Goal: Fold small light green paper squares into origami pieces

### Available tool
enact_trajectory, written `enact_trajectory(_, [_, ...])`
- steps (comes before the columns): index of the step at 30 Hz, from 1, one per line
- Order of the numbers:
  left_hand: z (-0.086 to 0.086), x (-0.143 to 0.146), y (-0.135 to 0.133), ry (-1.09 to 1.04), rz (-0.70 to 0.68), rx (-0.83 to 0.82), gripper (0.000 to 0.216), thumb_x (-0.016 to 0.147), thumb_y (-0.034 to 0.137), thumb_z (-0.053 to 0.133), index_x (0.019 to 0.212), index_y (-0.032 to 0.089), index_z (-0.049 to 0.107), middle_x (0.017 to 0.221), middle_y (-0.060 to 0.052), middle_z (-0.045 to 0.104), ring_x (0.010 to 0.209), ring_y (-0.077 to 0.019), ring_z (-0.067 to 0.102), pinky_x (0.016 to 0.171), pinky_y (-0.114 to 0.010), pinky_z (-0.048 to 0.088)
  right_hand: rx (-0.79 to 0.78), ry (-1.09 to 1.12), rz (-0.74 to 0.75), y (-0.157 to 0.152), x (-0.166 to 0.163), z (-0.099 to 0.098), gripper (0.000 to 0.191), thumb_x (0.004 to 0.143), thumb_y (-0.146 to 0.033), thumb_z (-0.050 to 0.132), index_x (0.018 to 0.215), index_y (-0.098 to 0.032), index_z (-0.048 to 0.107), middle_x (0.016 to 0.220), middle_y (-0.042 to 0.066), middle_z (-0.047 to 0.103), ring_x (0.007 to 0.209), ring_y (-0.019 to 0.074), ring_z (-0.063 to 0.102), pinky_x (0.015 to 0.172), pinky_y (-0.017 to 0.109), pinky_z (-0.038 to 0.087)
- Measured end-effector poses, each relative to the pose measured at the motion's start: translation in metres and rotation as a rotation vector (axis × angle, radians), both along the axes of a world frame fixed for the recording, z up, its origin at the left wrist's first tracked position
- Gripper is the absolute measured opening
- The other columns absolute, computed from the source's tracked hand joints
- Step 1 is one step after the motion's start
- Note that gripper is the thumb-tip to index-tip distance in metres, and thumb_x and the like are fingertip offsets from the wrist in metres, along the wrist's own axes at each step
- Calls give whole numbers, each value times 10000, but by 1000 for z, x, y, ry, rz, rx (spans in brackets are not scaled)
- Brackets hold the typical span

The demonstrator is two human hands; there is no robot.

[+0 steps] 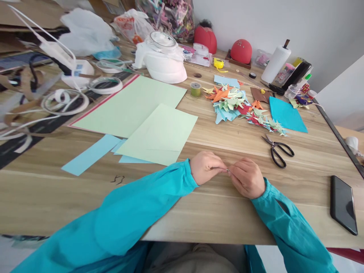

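Note:
My left hand (pixel 205 167) and my right hand (pixel 247 177) meet over the wooden table (pixel 216 212), both in teal sleeves. The fingertips of both hands pinch together on a tiny thing (pixel 228 171) between them, too small to name. Just beyond the hands lie pale green paper sheets (pixel 159 132) and light blue strips (pixel 91 154). Black scissors (pixel 277 150) lie to the right of my right hand. A pile of folded coloured paper pieces (pixel 239 108) sits further back.
A black phone (pixel 342 204) lies near the right front edge. A teal sheet (pixel 286 114), a small green thread spool (pixel 195 89), tape rolls (pixel 105 85), a white rounded container (pixel 163 60), a paper towel roll (pixel 275 64) and bags crowd the back and left.

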State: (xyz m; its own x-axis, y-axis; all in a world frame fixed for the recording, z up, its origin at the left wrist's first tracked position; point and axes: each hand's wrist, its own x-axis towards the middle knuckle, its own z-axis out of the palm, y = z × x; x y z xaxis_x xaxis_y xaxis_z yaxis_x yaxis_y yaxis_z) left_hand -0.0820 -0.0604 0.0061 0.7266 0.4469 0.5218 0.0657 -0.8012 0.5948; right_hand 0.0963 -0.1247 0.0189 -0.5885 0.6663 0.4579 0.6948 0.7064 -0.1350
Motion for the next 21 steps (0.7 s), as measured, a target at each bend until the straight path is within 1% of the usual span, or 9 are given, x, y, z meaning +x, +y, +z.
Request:
enact_trajectory(3, [0, 0, 0, -5, 19, -65, 145, 782, 213, 579, 724, 149, 695, 662, -38, 694, 618, -124, 621, 611, -209, 465, 0, 14, 2, 0, 1, 0, 155, 820, -130, 422, 767, -136, 568, 625, 43, 574, 558, 136, 469, 573, 285, 345])
enact_trajectory(7, [2, 0, 0, -48, 84, -249, 105, 718, 233, 648, 711, 142, 701, 673, -48, 697, 606, -120, 622, 582, -192, 474, 0, 25, -5, 0, 2, 1, 154, 824, -135, 421, 779, -135, 568, 628, 46, 577, 568, 139, 483, 576, 285, 353])
enact_trajectory(10, [3, 0, 0, -46, 124, -331, 95, 682, 232, 676, 684, 140, 701, 664, -46, 696, 599, -119, 623, 586, -192, 478, 8, 27, -13, 0, 2, 2, 154, 823, -135, 424, 776, -133, 571, 617, 45, 574, 560, 139, 481, 576, 285, 355])
enact_trajectory(15, [1, 0, 1, -44, 167, -393, 112, 666, 256, 687, 659, 146, 702, 645, -37, 697, 589, -122, 624, 579, -196, 481, 9, 25, -19, 1, 2, 2, 166, 828, -140, 416, 772, -137, 572, 610, 44, 572, 559, 140, 485, 573, 285, 359])
enact_trajectory(21, [2, 0, 3, -30, 126, -387, 134, 682, 274, 679, 653, 146, 705, 633, -40, 697, 571, -122, 621, 558, -199, 474, -7, 13, -26, 1, 2, 2, 173, 831, -139, 413, 761, -139, 571, 607, 45, 572, 557, 139, 483, 577, 283, 361])
